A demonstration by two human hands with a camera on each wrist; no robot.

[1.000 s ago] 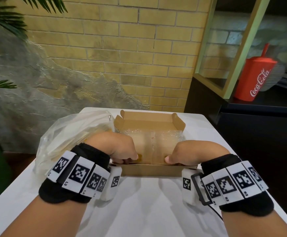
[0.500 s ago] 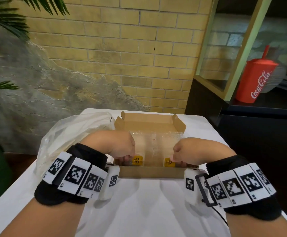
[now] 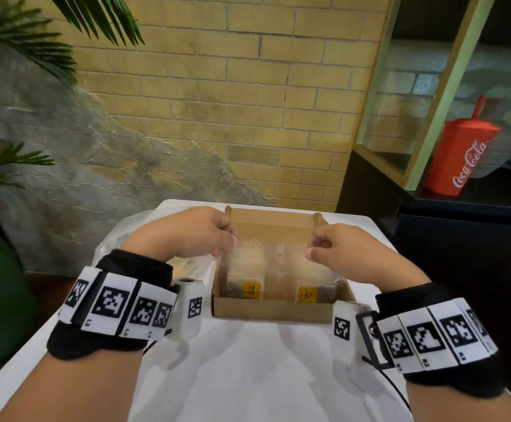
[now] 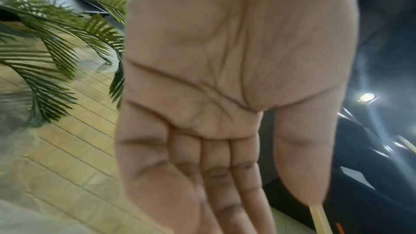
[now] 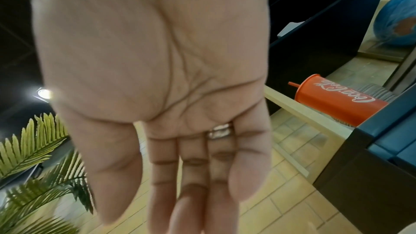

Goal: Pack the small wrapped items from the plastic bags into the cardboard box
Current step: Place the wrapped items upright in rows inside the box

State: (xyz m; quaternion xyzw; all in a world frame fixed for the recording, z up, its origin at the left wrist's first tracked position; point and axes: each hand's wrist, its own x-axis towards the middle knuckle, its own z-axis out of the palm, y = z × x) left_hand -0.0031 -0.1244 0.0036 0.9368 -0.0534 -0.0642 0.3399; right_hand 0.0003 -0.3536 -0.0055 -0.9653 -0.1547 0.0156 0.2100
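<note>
— What do we have on the white table (image 3: 248,376)?
— We see the open cardboard box (image 3: 274,310) toward its far edge, and a crumpled clear plastic bag (image 3: 144,226) just beside it at the far left corner.

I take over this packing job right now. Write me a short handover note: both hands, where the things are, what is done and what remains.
Left hand: open, holds nothing, above the far left corner of the cardboard box.
Right hand: open, holds nothing, above the box's right side.
Wrapped items: two rows with yellow labels lie inside the open box.
Plastic bag: on the table, left of the box; something pale shows inside, but how many cannot be told.
Done: two rows packed.
Left: probably empty the bag into the box.
</note>
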